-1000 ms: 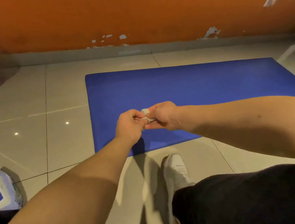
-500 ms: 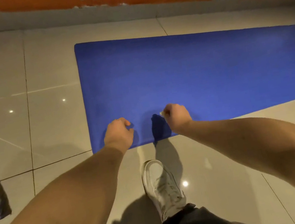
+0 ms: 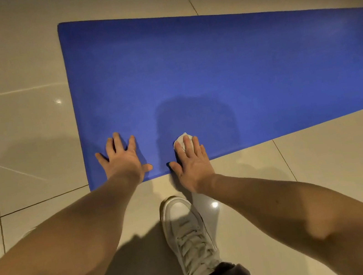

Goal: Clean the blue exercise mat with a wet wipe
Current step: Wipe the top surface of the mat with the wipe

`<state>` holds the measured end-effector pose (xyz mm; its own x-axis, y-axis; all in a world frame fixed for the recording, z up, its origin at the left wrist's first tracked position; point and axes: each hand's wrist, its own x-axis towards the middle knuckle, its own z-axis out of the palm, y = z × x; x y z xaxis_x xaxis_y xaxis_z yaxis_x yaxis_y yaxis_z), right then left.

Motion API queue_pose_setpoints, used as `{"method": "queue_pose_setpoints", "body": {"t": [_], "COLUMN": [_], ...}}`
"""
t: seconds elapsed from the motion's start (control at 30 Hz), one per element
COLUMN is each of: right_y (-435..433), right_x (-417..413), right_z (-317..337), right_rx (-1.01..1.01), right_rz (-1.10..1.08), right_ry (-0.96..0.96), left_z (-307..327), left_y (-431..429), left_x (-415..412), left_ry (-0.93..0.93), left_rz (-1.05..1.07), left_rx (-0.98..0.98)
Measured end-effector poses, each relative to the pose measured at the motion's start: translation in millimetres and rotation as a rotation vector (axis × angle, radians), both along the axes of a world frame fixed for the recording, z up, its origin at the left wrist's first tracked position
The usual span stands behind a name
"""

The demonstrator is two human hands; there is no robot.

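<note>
The blue exercise mat was laid flat on the tiled floor. A small, crumpled white wet wipe was pressed onto the mat close to its near edge, partly covered by the fingers of the right hand.

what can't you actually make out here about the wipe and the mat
Wet wipe: head view, mostly under the fingers of the right hand; only a white corner shows.
Mat: head view, right end cut off by the frame edge.
Mat surface near the hands: shadowed, so dirt or wetness cannot be told.
Mat beneath the left hand: covered by the palm.
</note>
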<state>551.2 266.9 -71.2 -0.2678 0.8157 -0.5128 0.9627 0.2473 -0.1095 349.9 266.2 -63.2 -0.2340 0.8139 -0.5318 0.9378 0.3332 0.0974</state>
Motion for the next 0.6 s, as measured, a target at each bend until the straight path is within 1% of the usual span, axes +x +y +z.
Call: {"method": "queue_pose_setpoints", "body": {"t": [0.07, 0.23, 0.3, 0.47, 0.6], "right_y": [-2.6, -15.2, -13.6, -11.1, -9.7], "right_x": [-7.9, -16.2, -13.4, -16.6, -23.2], "right_z": [-0.1, -1.2, -2.6, 1.3, 6.2], "right_rx": [-0.006, 0.044, 0.037, -0.038, -0.088], "right_rz": [0.017, 0.250, 0.298, 0.244, 0.215], "right_ry": [0.019, 0.025, -0.004, -0.091, -0.125], "left_z": [0.3, -1.3, -2.4, -3.8, 0.0], "left_y": [-0.2, 2.0, 1.9, 3.9, 9.7], "left_x": [0.1, 1.3, 0.3, 2.3, 7.8], "left_ry": [0.020, 0.024, 0.025, 0.050, 0.093], "left_rz": [0.006, 0.016, 0.015, 0.012, 0.008], "left_rx": [-0.007, 0.011, 0.015, 0.015, -0.001]}}
